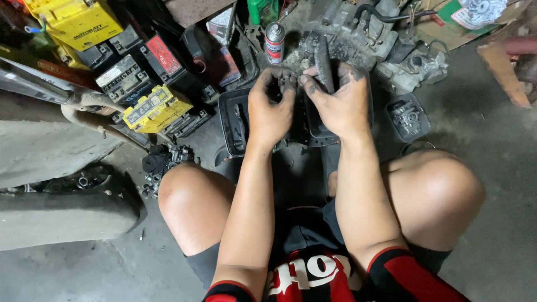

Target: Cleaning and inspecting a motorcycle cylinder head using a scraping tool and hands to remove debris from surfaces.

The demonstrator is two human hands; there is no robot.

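An aerosol can (274, 42) with a red-and-white label and a grey cap stands upright on the floor just beyond the hands, beside a grimy cast-metal engine casing (358, 39). To the upper left lies a cluster of vehicle batteries: a yellow one (78, 22) with a dark printed label at the top corner, a black one with a red label (163, 56), a black one with a pale label (120, 75), and a yellow-topped one (151, 107) nearest the knee. Flattened brown cardboard (506, 70) lies at the upper right. The floor is rough grey concrete (492, 168), stained with oil. A shallow black plastic tray (234, 120) with a raised rim sits directly under the hands, and a smaller black tray holding a carburettor-like metal part (408, 116) lies to its right. The left hand (271, 109), blackened with grease, has its fingers curled closed around a small dark metal part (286, 83) above the tray. The right hand (338, 103), equally soiled, is closed on a long, dark, flat tool resembling a file (324, 67), its tip pointing away toward the casing. The two hands meet at the fingertips, just above the black tray.
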